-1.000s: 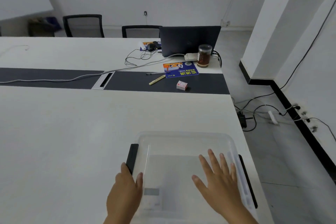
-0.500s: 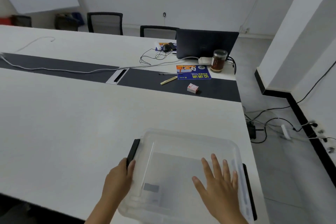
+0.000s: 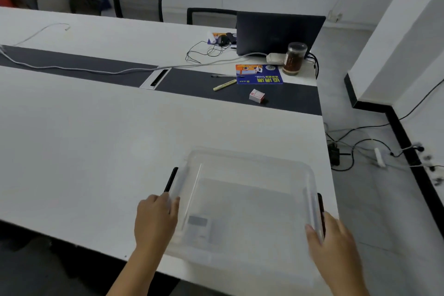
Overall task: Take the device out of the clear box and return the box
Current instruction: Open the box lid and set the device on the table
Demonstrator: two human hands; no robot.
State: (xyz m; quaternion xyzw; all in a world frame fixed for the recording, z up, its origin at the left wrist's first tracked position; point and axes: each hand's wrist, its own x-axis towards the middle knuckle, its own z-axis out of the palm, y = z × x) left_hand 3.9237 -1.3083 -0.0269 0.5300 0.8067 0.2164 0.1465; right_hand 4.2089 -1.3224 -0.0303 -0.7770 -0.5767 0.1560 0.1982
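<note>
The clear box (image 3: 249, 175), a lidded plastic tub with a black latch (image 3: 171, 179) on each side, sits on the white table (image 3: 96, 151) near its front right corner. Through the lid a flat white device (image 3: 199, 226) with a grey screen shows at the box's near left. My left hand (image 3: 153, 221) grips the left side just below the latch, thumb on the lid edge. At the right side, my right hand (image 3: 336, 245) holds the rim by the other latch (image 3: 320, 209).
A dark laptop (image 3: 278, 33), a brown jar (image 3: 294, 57), a blue booklet (image 3: 258, 74), a yellow pen (image 3: 224, 85) and a small red-white carton (image 3: 256, 95) lie at the far right. Cables and a power strip (image 3: 379, 156) cover the floor right of the table.
My right hand has slid off the lid's top to the box's right edge. My left hand has closed further around the left side. The view has swung slightly left.
</note>
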